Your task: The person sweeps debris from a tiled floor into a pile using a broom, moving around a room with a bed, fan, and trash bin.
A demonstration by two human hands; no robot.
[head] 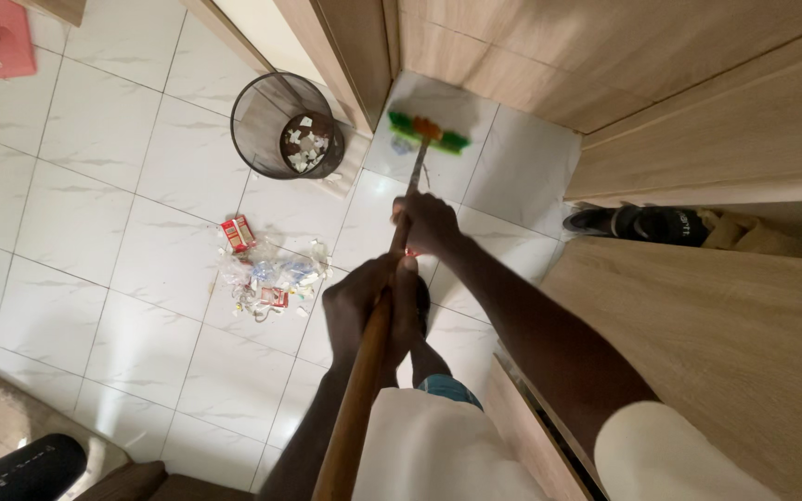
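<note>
While white floor tiles (95,195) are spreading across the room, both hands are gripping a broom.
A litter pile (262,269) is lying left of a mesh bin (266,121); the left hand (368,306) is wrapping the wooden handle (356,399), the right hand (429,223) is clenching it higher, and the broom head (427,132) is touching the tiles between wooden cabinets (698,121).

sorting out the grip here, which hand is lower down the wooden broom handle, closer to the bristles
The right hand is lower on the wooden broom handle, nearer the green and orange bristle head; the left hand grips higher up.
</note>
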